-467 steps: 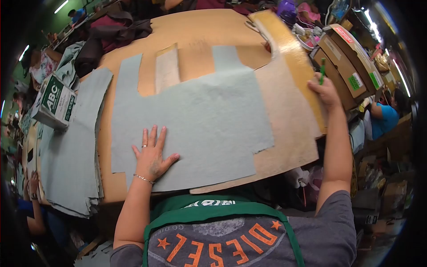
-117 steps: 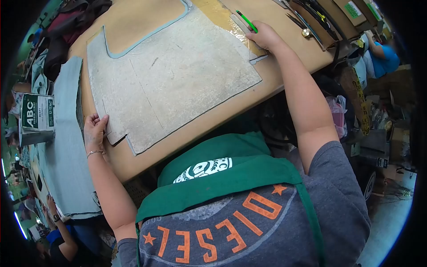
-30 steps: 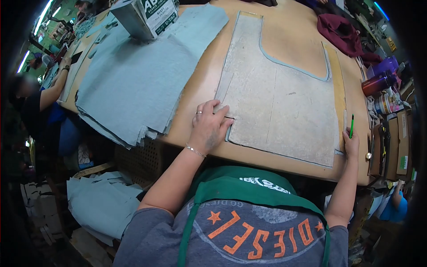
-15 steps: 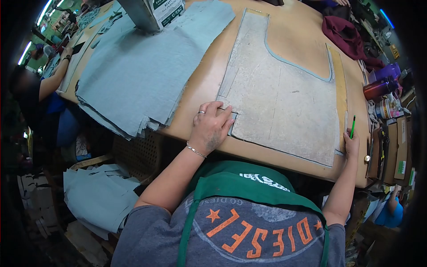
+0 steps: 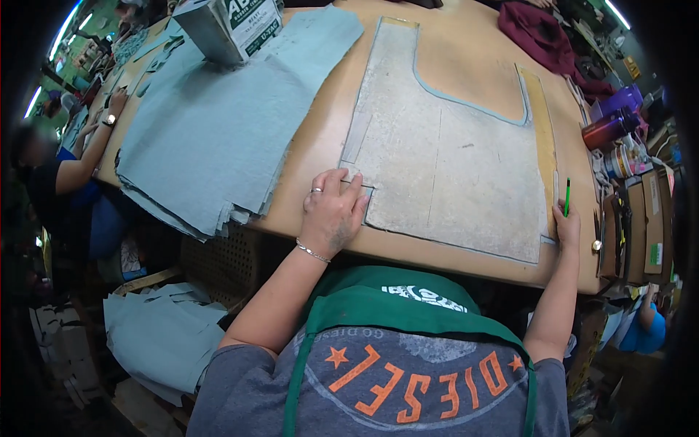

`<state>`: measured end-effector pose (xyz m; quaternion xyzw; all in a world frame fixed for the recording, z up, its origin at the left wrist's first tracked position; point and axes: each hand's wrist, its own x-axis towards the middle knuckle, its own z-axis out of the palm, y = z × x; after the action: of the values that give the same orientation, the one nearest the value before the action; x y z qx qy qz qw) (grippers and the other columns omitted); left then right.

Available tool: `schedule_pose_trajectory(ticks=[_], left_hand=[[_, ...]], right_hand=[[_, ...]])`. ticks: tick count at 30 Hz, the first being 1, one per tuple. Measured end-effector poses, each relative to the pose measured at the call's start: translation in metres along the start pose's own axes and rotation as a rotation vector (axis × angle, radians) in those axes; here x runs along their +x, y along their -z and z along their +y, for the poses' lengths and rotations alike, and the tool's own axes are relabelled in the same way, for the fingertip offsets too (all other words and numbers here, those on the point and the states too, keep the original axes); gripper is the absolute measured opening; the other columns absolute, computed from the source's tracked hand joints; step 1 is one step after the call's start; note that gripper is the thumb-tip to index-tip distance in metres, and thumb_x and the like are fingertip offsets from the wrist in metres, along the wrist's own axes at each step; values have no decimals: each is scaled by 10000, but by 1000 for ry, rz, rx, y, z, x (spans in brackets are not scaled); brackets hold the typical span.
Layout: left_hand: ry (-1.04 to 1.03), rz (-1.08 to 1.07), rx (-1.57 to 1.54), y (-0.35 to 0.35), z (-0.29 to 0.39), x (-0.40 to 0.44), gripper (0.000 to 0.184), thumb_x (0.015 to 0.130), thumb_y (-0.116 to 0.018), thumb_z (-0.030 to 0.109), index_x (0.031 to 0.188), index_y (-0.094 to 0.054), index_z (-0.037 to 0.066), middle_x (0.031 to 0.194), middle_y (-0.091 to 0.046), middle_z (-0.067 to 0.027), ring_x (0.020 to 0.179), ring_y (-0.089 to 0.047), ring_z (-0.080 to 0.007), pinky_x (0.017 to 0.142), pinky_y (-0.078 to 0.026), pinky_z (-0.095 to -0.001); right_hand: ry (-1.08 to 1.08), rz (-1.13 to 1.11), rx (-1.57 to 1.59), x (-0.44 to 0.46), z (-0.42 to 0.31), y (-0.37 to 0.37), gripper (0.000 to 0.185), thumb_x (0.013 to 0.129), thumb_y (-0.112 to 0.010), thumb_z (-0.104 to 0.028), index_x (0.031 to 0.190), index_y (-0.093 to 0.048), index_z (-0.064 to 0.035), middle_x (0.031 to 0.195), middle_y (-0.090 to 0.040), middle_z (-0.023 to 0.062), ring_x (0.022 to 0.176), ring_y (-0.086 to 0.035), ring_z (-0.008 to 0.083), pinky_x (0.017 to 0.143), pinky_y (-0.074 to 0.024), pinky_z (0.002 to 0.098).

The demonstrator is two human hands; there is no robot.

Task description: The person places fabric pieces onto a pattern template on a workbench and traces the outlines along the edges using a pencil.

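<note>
Touching gray board (image 5: 466, 167) near tabletop's (image 5: 309, 138) front edge: your left hand (image 5: 333, 215), fingers open; your right hand (image 5: 568, 224) grips green pencil (image 5: 567, 193).

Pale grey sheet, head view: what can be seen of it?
The pale grey sheet lies flat on the tan table, light-blue material showing along its curved cutout and notch. It looks like stiff board, scuffed, with a thin lengthwise line and a yellow right-hand strip. The left hand touches its lower-left corner; the right, holding a green pencil, is at its right edge.
</note>
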<state>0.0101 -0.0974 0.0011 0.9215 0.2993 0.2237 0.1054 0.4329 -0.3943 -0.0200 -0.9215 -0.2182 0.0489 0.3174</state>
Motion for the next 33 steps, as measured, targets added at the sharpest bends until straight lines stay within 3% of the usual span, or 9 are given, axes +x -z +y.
schedule_pose_trajectory(ticks=[5,11,22,29,33], left_hand=[[54,25,-54,2,-1,2,435,753,-587,211,1130,-478,24,1099,-465,-134,1016,-438,-313,835,-389,-397],[45,31,-63,-3,-4,-2,300,745,-573,179,1008,-516,45,1104,-468,-119,1026,-439,-304,834,-392,-403],[22,13,36,-3,4,0,261,751,-564,174,985,-516,68,1088,-477,-105,1029,-444,-290,799,-415,-405],[19,23,-49,-1,0,1,241,729,-580,167,946,-531,75,1113,-459,-97,1069,-421,-282,796,-420,-410],[-94,94,-58,2,1,1,274,740,-595,223,972,-567,81,1137,-456,-103,1099,-406,-297,830,-391,-398]], right_hand=[[19,-7,39,-1,1,-1,325,780,-612,-133,1042,-545,46,879,-589,85,806,-543,143,746,-427,252],[43,-21,88,2,6,-1,347,769,-637,-144,1043,-542,48,858,-576,64,782,-523,124,727,-425,243],[32,-33,46,-9,-9,1,361,750,-663,-147,1031,-539,44,824,-561,42,728,-510,104,673,-432,230],[32,-45,109,-7,-2,1,381,736,-672,-151,1026,-536,54,832,-562,65,752,-525,128,689,-441,248],[44,-27,83,-8,-4,0,403,709,-686,-154,1020,-537,56,839,-568,89,761,-532,151,701,-443,267]])
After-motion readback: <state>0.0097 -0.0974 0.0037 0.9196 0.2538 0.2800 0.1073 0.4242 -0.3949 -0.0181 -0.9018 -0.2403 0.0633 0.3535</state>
